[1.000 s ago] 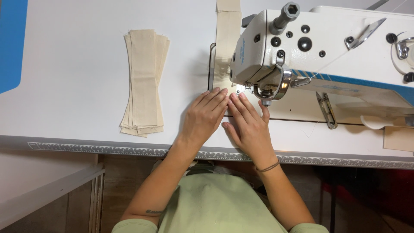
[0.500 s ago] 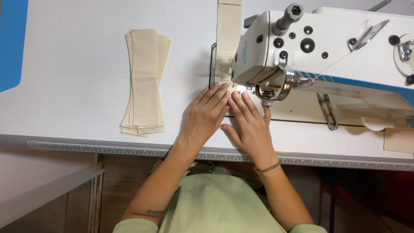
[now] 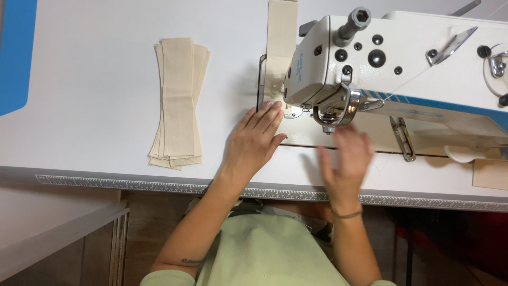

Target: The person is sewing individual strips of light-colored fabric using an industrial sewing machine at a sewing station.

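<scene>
A cream fabric strip [image 3: 281,37] runs from under the white sewing machine head [image 3: 381,69] toward the far edge of the white table [image 3: 95,106]. My left hand [image 3: 256,140] lies flat on the table, fingers spread, with its fingertips on the near end of the strip beside the needle area [image 3: 296,111]. My right hand [image 3: 346,159] is lifted off the table to the right of it, blurred with motion, fingers apart and holding nothing, just below the chrome guard of the presser foot [image 3: 336,108].
A stack of cream fabric strips [image 3: 179,100] lies on the table to the left. A measuring scale [image 3: 132,182] runs along the table's front edge. A blue panel [image 3: 16,53] sits at the far left. A metal clip [image 3: 402,137] lies under the machine arm.
My right hand has lifted off the fabric and moved right and back toward me. The strip has fed farther away through the machine. My left hand stays pressed by the needle.
</scene>
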